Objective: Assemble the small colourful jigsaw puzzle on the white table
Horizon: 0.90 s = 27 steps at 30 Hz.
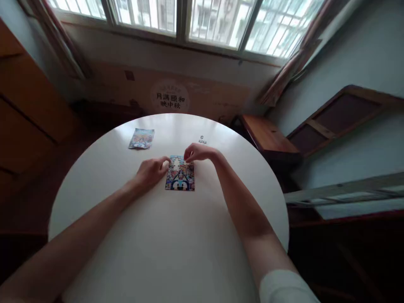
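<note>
Curling narrowly, the left hand (153, 170) and right hand (197, 152) flanked the top of the puzzle (180, 176); I couldn't tell their hold.

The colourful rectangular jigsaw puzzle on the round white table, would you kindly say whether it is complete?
No, the puzzle shows a pale gap in its far half.

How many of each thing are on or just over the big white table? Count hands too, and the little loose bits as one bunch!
Jigsaw puzzle: 1
Picture sheet: 1
Bunch of little loose bits: 1 (too small to count singly)
Hands: 2, left hand and right hand
Total: 5
</note>
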{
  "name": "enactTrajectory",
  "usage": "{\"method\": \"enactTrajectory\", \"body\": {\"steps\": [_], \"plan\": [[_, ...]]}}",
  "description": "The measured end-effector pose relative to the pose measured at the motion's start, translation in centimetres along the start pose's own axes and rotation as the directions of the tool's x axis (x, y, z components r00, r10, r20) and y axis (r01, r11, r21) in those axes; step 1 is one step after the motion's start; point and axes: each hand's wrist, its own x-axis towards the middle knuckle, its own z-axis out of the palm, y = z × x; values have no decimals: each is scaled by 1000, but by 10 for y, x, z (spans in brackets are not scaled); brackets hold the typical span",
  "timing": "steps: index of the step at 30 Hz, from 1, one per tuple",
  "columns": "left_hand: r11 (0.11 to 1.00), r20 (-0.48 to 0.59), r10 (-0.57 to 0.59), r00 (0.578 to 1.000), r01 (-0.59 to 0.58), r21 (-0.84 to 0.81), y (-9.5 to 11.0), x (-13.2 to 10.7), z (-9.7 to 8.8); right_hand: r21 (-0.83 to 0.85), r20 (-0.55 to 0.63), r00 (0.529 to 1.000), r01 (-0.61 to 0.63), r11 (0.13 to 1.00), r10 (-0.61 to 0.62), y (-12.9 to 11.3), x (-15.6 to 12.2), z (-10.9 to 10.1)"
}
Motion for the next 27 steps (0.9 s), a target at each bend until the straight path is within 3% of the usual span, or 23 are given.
{"method": "enactTrajectory", "body": {"steps": [7,19,27], "plan": [[1000,5,3,1000,-3,-8,0,0,-1,-5,-6,997,-82,997,82,10,-5,-7],[1000,-10,23,1000,-23,-4,1,0,-4,-171,78,987,-124,977,139,-21,-9,-1],[1000,6,3,1000,-3,-1,2,0,-4,-187,81,984,-139,972,157,-23,-6,4]]}}
